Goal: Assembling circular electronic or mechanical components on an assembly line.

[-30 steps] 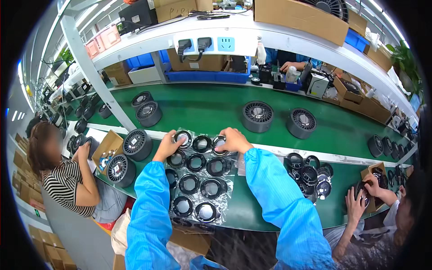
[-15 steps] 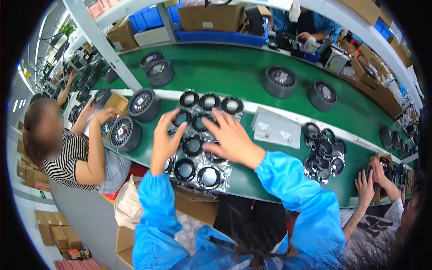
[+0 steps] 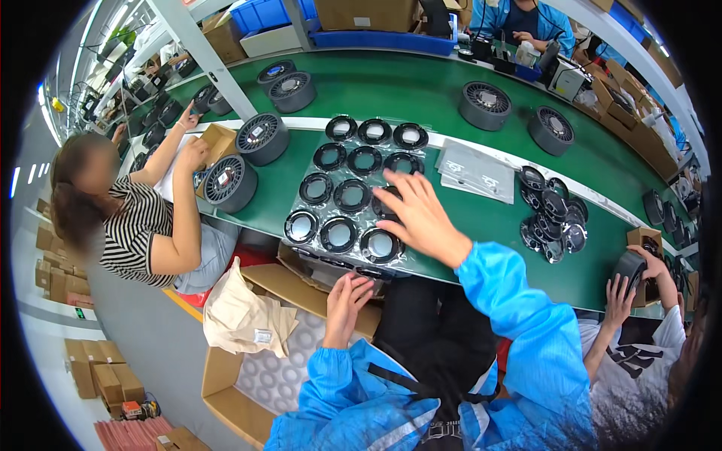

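Rows of black rings (image 3: 352,194) with round pale or greyish centres lie on a clear plastic sheet (image 3: 385,120) at the near side of the green bench. Over the right columns hovers my right hand (image 3: 421,218), its fingers spread and partly hiding rings; nothing shows in it. My left hand (image 3: 348,307) is just below the bench's front edge, palm up, with fingers half curled and slightly apart, and no object visible in it. Close above its fingertips, dark rings (image 3: 372,273) show at the bench edge; whether the fingers touch them I cannot tell.
Flat plastic bags (image 3: 475,171) and a pile of black rings (image 3: 553,214) lie to the right. Grey wheel-like parts (image 3: 262,139) stand left and beyond. An open carton (image 3: 226,379) with a cloth (image 3: 244,312) is below. Co-workers sit on both sides.
My left hand has left the rings and dropped to below the bench's front edge. My right hand stays spread above the rings' right side. The view has shifted.
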Demonstrator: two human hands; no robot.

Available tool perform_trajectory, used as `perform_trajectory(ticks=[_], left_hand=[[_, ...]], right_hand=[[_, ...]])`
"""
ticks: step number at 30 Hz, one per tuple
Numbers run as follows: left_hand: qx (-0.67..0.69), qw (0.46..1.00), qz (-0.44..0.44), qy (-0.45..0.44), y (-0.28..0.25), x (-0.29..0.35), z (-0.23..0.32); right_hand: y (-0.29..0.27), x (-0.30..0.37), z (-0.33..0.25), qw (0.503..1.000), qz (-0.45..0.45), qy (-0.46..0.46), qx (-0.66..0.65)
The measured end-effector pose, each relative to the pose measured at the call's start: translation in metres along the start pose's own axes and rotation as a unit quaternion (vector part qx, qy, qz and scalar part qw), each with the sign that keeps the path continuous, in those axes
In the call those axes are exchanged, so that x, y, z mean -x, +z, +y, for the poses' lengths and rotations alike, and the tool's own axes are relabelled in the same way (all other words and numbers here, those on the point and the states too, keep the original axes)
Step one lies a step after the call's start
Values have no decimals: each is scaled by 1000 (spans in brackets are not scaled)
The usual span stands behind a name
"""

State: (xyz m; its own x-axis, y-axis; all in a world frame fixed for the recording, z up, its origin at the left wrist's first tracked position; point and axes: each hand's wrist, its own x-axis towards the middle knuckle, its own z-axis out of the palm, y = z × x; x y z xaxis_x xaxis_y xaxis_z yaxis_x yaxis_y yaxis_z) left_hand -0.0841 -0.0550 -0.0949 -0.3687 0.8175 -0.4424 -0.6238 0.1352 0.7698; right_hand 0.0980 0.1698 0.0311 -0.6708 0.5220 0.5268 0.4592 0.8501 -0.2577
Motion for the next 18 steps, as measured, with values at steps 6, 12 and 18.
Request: perform_trajectory(ticks=[6,12,18], left_hand=[[187,979,-66,-47,-43,-33,-40],[151,978,-136,-36,-33,-8,-16],[46,984,-130,117,-4,10,19]], right_hand=[[-18,64,-108,966,4,47,-255],[-1,83,-134,968,86,118,-204],[-4,55,-143,984,33,150,-95]])
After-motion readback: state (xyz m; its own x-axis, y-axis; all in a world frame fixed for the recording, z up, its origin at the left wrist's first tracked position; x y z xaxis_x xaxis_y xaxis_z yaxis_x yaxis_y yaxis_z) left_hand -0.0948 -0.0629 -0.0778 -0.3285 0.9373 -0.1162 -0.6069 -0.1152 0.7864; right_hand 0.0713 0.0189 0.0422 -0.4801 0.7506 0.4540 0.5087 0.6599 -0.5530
